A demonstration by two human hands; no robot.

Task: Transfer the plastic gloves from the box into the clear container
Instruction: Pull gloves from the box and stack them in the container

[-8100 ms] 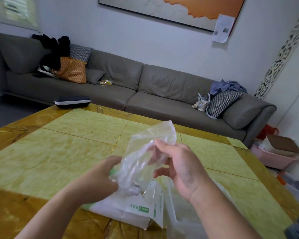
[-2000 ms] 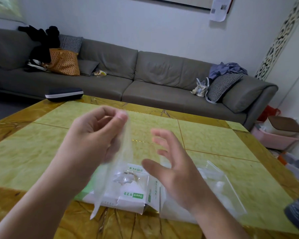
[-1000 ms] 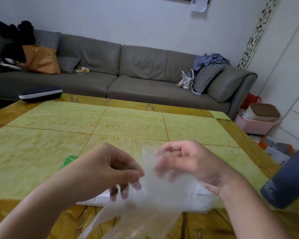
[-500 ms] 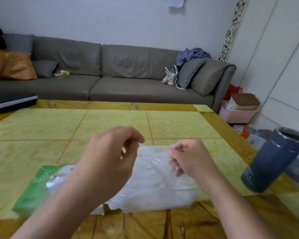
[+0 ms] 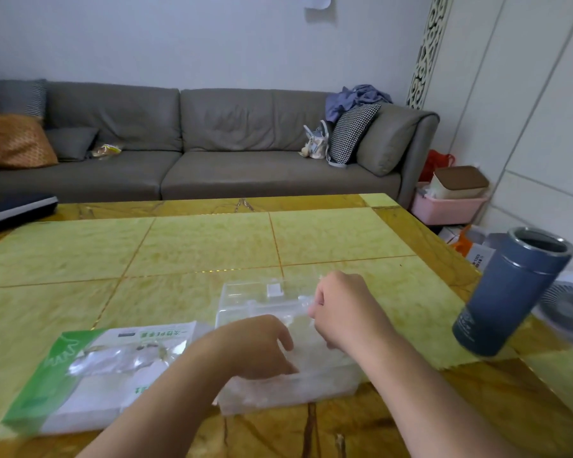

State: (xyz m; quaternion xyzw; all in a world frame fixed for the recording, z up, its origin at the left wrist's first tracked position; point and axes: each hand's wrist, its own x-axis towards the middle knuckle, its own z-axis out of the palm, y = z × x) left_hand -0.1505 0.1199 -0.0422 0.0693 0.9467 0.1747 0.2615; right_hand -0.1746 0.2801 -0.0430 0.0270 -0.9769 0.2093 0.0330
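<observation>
Clear container (image 5: 255, 302) on table (image 5: 212, 246), near edge, lid up at the back. Left hand (image 5: 258, 348) low in it, fingers curled on a filmy glove (image 5: 303, 338). Right hand (image 5: 344, 309) over its right side, fingers curled, pinching the same film. Glove box (image 5: 90, 375), green and white, lies flat just left of container, torn open on top. Blue tumbler (image 5: 510, 292) stands well right. Sofa (image 5: 212, 143) behind.
</observation>
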